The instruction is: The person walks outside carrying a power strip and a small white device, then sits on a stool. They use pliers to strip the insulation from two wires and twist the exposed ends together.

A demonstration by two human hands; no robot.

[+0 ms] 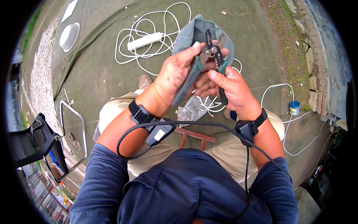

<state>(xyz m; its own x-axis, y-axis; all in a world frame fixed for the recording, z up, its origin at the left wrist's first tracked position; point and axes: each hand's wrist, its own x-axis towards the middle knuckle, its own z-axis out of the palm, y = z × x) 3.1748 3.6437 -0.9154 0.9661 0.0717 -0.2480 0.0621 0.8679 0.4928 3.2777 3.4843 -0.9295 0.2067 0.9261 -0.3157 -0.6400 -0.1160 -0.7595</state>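
Both hands meet above my knees on a wire stripper (216,56) with a dark metal head and green-and-black handles. My left hand (178,67) is closed round one handle, which is blurred. The other handle is in my right hand (235,84), thumb pressed along it. The handles stand spread apart. A grey-blue cloth item (185,37) lies on the ground just beyond the tool. Below my hands is a crumpled clear plastic bag (191,110), with white cable (211,106) loosely looped beside it.
A white power strip (144,41) with its coiled cord lies ahead. At far left are a white basin (69,37) and a metal-framed chair (37,140). A blue can (294,108) with white cord stands right. A red frame (194,135) is between my legs.
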